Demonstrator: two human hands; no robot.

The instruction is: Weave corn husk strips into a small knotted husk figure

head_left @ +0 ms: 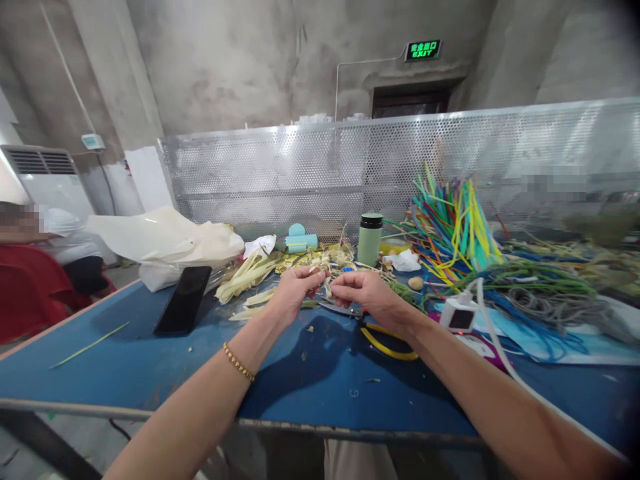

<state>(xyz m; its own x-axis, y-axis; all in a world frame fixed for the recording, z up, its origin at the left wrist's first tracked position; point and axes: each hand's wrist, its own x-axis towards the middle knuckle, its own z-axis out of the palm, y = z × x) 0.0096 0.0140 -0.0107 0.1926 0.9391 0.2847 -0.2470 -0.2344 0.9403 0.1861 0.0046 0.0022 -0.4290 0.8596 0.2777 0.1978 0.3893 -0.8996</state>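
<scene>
My left hand [295, 290] and my right hand [367, 293] meet above the middle of the blue table, fingertips pinched. Between them is a small pale piece of dry husk [328, 289], partly covered by the fingers; its exact shape is too small to make out. A gold bead bracelet [239, 362] circles my left wrist. Below my right hand lies a pair of scissors with yellow handles [387, 347], the blades pointing left. Pale corn husks [246, 277] lie left of my left hand, and a heap of dry plant scraps [340, 255] is just behind both hands.
A black phone [183, 301] and a white plastic bag [175, 240] sit left. A green bottle [369, 241] stands behind my right hand. To the right are colourful strips [455, 227], corded bundles [540, 287] and a white charger [457, 315] with its cable. A metal mesh panel [280, 167] borders the back.
</scene>
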